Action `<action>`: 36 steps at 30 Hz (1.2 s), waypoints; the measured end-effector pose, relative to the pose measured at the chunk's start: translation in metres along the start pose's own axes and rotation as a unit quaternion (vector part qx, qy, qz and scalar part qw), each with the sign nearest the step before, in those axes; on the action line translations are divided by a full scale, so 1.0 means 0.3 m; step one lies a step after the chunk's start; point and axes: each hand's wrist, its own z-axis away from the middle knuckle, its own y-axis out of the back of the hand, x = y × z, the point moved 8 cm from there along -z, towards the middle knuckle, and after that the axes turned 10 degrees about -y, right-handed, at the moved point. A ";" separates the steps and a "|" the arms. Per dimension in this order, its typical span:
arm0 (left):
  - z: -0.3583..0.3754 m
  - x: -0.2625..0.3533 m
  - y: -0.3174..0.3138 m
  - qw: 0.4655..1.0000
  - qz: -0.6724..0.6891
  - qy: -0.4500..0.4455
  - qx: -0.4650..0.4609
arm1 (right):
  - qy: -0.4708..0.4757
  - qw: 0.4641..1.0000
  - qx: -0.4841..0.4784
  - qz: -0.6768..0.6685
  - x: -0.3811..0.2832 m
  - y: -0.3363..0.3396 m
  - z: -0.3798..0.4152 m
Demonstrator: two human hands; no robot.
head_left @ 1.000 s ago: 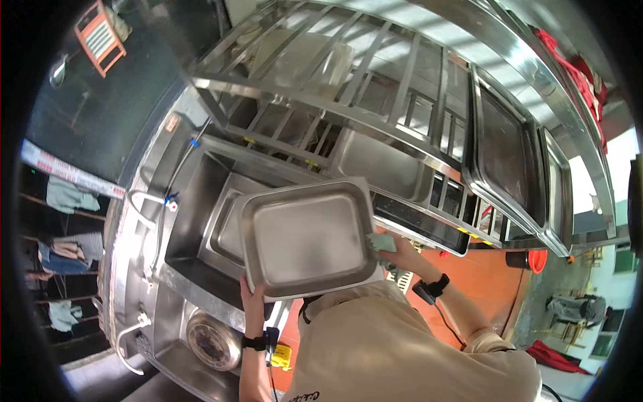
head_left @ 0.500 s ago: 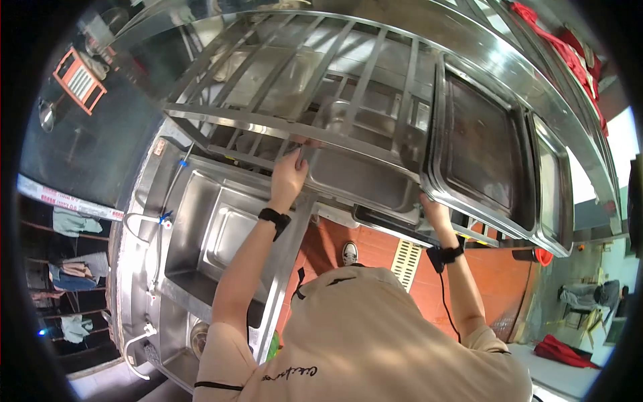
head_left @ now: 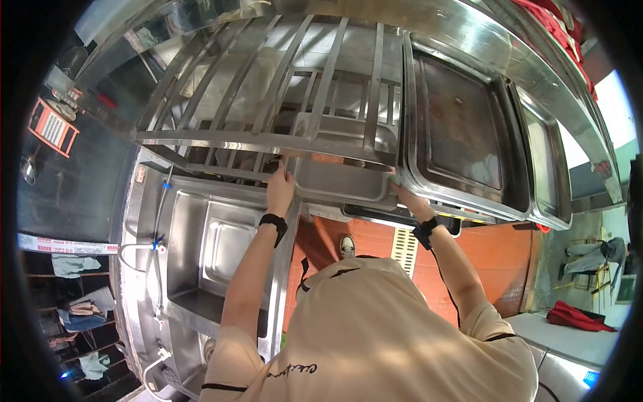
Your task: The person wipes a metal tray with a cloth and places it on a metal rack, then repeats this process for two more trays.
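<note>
A rectangular stainless steel pan (head_left: 343, 181) lies partly under the front bar of the slatted metal rack (head_left: 268, 144), at the level of its lower shelf. My left hand (head_left: 280, 187) grips the pan's left end, with the fingertips partly hidden behind the rim. At the opposite end, my right hand (head_left: 410, 201) is closed on the pan's right edge. The back of the pan is partly covered by the upper slats.
Large dark metal trays (head_left: 462, 120) lean on the upper rack at right. To the left is a steel sink (head_left: 224, 248) with a hose and taps. A red tiled floor (head_left: 375, 241) with a drain grate (head_left: 404, 251) shows below.
Both hands have pushed the pan a little farther in beneath the rack's front bar. My right hand has come closer to the left hand in view, and the camera view has shifted.
</note>
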 end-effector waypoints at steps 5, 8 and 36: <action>0.013 -0.023 -0.020 1.000 0.018 0.019 -0.005 | -0.055 0.992 -0.108 -0.046 0.129 -0.184 -0.043; 0.079 -0.047 0.045 0.995 0.007 -0.020 0.098 | 0.051 0.988 0.147 -0.015 -0.173 0.173 0.041; 1.397 -0.597 0.411 0.772 0.277 0.381 0.426 | -0.216 0.480 -0.742 -0.416 -1.588 -0.874 1.105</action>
